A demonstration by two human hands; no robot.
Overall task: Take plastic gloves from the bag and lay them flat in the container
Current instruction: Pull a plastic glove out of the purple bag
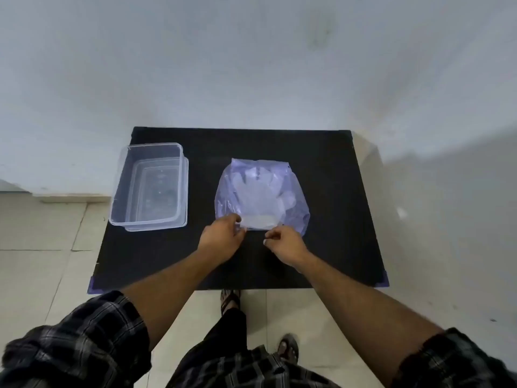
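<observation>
A pale purple see-through bag (293, 211) lies in the middle of the black table (330, 175), with clear plastic gloves (258, 196) showing through it. The bag's mouth faces me. My left hand (221, 239) pinches the left side of the bag's near edge between thumb and fingers. On the right side of the same edge, my right hand (285, 245) has its fingertips curled on the plastic. A clear rectangular container (120, 189) stands on the table's left side, open on top, with nothing visible inside it.
The container overhangs the table's left edge a little. A pale wall stands right behind the table. Tiled floor lies on both sides, and my sandalled feet (288, 350) are below the near edge. Purple corner guards (383, 281) mark the table's near corners.
</observation>
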